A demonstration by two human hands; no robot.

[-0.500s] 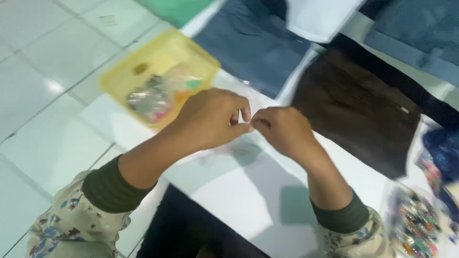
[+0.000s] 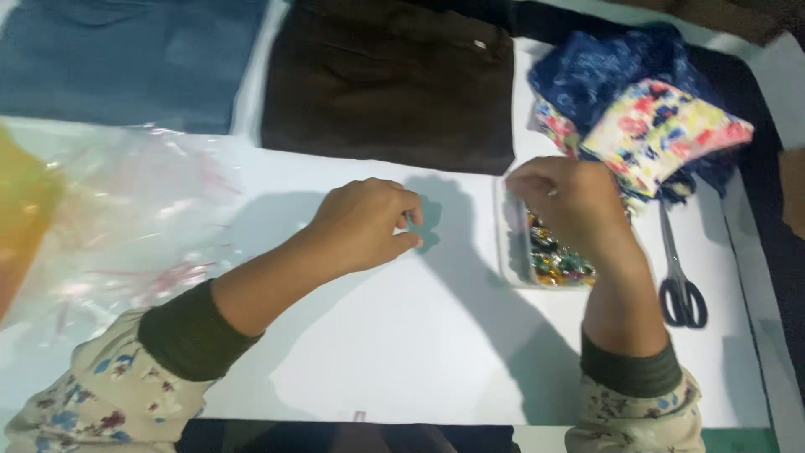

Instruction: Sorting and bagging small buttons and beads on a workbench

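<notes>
My left hand [image 2: 369,225] rests on the white sheet [image 2: 419,352] with thumb and fingertips pinched together; I can see nothing between them. My right hand [image 2: 570,201] hovers over the far end of a small clear box [image 2: 506,243] filled with colourful shiny beads [image 2: 560,264]. Its fingers curl down towards the box and the fingertips are hidden. Both forearms wear dark green cuffs under pale floral sleeves.
Black-handled scissors [image 2: 679,281] lie right of the box. Folded floral and dark blue fabrics [image 2: 662,126] are stacked at the back right. Brown cloth [image 2: 386,84] and blue denim [image 2: 126,59] lie along the back. Clear plastic bags [image 2: 126,218] and a yellow tray [image 2: 21,210] are on the left.
The hands were pinched together over the sheet; now they are apart, the right one moved over the bead box. The view has swung to the right.
</notes>
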